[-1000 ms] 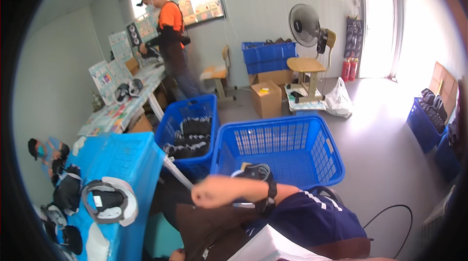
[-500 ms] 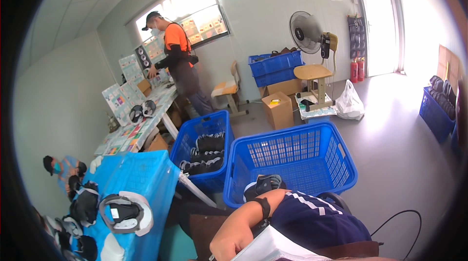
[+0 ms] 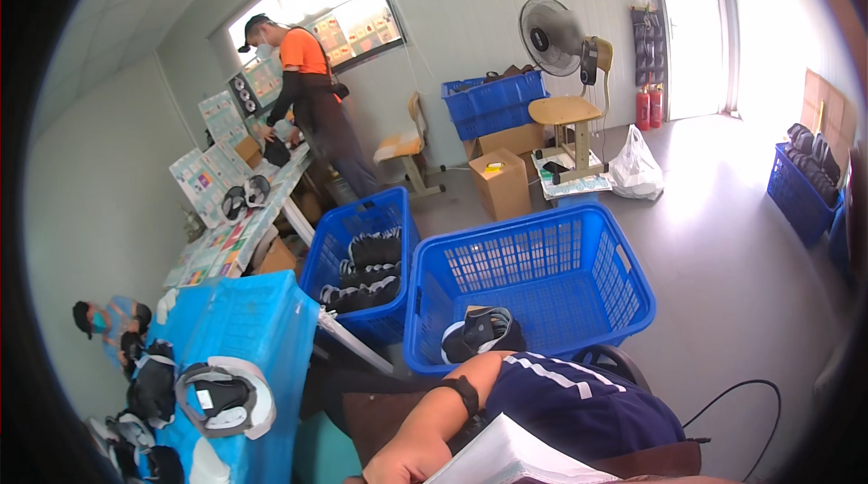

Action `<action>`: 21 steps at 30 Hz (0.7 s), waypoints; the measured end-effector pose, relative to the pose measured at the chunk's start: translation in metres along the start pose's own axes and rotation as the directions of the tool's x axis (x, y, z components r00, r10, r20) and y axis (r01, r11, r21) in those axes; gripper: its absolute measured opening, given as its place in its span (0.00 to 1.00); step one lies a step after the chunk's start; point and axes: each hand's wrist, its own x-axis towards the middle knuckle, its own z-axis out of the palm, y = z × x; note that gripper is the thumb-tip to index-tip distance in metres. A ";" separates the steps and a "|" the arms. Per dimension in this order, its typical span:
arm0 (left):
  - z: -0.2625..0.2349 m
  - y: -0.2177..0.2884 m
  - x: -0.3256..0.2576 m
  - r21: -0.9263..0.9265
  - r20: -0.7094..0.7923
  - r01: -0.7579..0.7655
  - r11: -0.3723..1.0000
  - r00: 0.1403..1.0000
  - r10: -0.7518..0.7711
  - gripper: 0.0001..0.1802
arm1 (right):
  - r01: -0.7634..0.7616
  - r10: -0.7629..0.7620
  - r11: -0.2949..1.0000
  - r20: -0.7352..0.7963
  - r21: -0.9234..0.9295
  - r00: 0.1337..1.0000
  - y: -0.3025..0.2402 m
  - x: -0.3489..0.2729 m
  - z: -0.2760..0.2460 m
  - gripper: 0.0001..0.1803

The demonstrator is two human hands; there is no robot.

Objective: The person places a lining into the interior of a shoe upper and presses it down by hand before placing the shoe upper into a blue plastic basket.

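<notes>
My right arm (image 3: 479, 375), with a black band round it, runs from a navy sleeve (image 3: 579, 398) towards the lower edge. There my right hand (image 3: 398, 464) is cut off by the frame; its fingers are hidden. A white folded sheet-like thing (image 3: 506, 457) stands close beside it; whether the hand touches it cannot be told. My left hand is out of the picture. Just beyond my arm is a blue basket (image 3: 529, 242) with a black-and-grey padded piece (image 3: 484, 332) inside. To the left, a blue-covered table (image 3: 271, 321) carries a white, grey and black padded liner (image 3: 226, 396).
Another blue basket (image 3: 316, 253) with several rows of black padded pieces adjoins the first. A person in orange (image 3: 303, 54) stands at a far table; another person (image 3: 113, 321) is at far left. A fan (image 3: 547, 36), chair (image 3: 565, 111), cardboard box (image 3: 502, 185) and white bag (image 3: 636, 166) stand behind.
The scene has shifted slightly left and up. My right hand has moved left and down, partly out of the frame. A dark item now shows at the hands of the person in orange.
</notes>
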 end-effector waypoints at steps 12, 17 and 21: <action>-0.004 -0.012 -0.006 -0.060 -0.037 -0.004 0.998 0.999 0.002 0.28 | -0.256 0.284 0.958 -0.548 0.130 0.786 0.001 -0.015 -0.021 0.08; -0.011 -0.023 -0.017 -0.263 -0.145 -0.032 0.964 0.989 -0.007 0.29 | -0.327 0.329 0.933 -0.718 0.148 0.613 0.004 -0.040 -0.046 0.14; -0.042 0.017 -0.041 -0.898 -0.287 -0.237 0.370 0.954 -0.086 0.29 | -0.049 0.126 0.992 -0.913 0.116 0.388 0.001 -0.068 -0.057 0.25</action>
